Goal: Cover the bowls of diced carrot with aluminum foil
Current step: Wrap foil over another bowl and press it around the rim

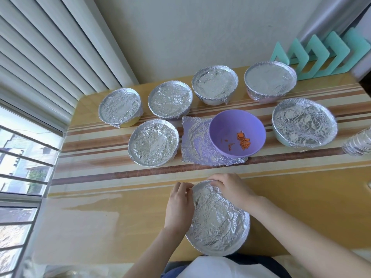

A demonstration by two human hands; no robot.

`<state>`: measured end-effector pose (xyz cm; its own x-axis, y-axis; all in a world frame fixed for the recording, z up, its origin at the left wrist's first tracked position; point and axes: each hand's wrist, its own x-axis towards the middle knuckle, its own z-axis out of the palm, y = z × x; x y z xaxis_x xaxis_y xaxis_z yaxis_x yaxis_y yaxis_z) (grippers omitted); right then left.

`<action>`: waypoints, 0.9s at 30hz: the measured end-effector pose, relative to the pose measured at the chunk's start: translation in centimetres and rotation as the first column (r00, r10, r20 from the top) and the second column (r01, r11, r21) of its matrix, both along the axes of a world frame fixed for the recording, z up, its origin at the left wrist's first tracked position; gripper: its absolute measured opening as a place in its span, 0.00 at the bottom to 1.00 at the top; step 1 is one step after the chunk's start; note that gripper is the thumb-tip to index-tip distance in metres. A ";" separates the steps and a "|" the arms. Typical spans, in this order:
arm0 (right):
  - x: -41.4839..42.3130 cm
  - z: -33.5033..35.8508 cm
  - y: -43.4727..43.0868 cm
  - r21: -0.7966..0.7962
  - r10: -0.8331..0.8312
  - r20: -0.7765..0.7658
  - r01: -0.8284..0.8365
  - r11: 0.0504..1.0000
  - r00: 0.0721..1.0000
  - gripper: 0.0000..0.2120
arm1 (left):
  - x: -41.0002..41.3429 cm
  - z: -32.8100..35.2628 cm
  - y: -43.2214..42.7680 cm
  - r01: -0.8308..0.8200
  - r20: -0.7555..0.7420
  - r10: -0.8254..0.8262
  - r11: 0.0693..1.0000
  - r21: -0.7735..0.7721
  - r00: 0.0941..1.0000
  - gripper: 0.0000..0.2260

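Observation:
A foil-covered bowl [217, 219] stands near the table's front edge. My left hand [179, 205] pinches the foil at the bowl's left rim. My right hand [230, 190] curls over the far rim and presses the foil down. Beyond them, an uncovered purple bowl [236, 135] holds a few pieces of diced carrot [244, 140]. A crumpled foil sheet [197, 145] lies flat under and left of that bowl. Several more foil-covered bowls stand around it, among them one at the far left [120, 106] and one at the right [304, 123].
The striped wooden table [104, 197] meets a window with blinds [40, 63] on the left. Teal plastic shapes [321, 57] lean against the wall at the back right. A foil-wrapped object [359, 143] sits at the right edge.

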<state>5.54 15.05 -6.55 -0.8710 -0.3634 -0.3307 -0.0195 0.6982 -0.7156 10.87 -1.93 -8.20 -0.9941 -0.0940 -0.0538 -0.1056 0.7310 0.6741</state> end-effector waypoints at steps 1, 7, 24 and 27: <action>0.0 -0.1 -0.1 -0.001 0.003 -0.008 -0.003 1.000 1.000 0.13 | -0.1 0.0 0.1 0.005 -0.011 -0.005 1.000 0.001 1.000 0.06; 0.2 0.0 -0.1 0.030 0.072 -0.035 -0.071 0.997 0.997 0.12 | -0.9 0.2 0.8 0.043 -0.030 -0.042 0.999 0.034 0.999 0.06; -0.4 -0.6 -0.8 0.345 0.336 -0.119 -0.279 0.896 0.934 0.10 | -1.4 0.9 1.8 0.010 0.099 -0.012 1.000 0.018 0.995 0.03; -0.6 -0.5 -1.0 0.356 0.371 -0.119 -0.309 0.882 0.921 0.09 | -1.4 0.9 1.6 0.008 0.093 -0.009 1.000 0.004 0.996 0.03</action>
